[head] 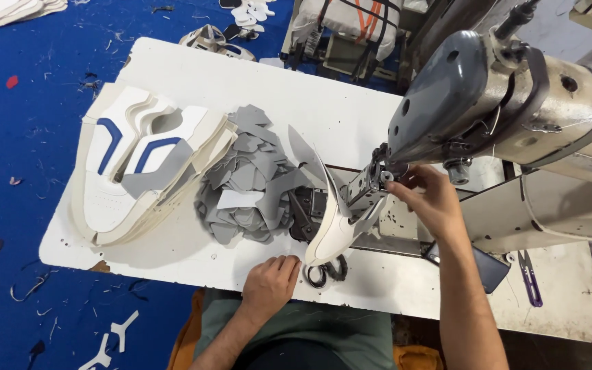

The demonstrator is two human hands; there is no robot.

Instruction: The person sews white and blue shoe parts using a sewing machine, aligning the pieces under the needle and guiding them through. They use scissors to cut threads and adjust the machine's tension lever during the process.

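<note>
Two hands are engaged: the left hand (270, 279) lies unclenched on the worktop (296, 103) by the white shoe piece (334, 233); the right hand (426, 199) pinches near the needle (378, 179), where a finger could be pricked.

Your right hand (427, 201) covers the needle area, so you cannot tell how your fingertips sit against the machine (508, 103). The machine runs off the right and top edges. The white piece (334, 233) hides most of the scissors (325, 272); only the loops show. Your left hand (270, 282) curls its fingers under, so whether they pinch anything is unclear. The grey pieces (248, 185) overlap too much to count. Your arms are cut off at the bottom edge, and the surface (241, 82) partly hides your lap.
</note>
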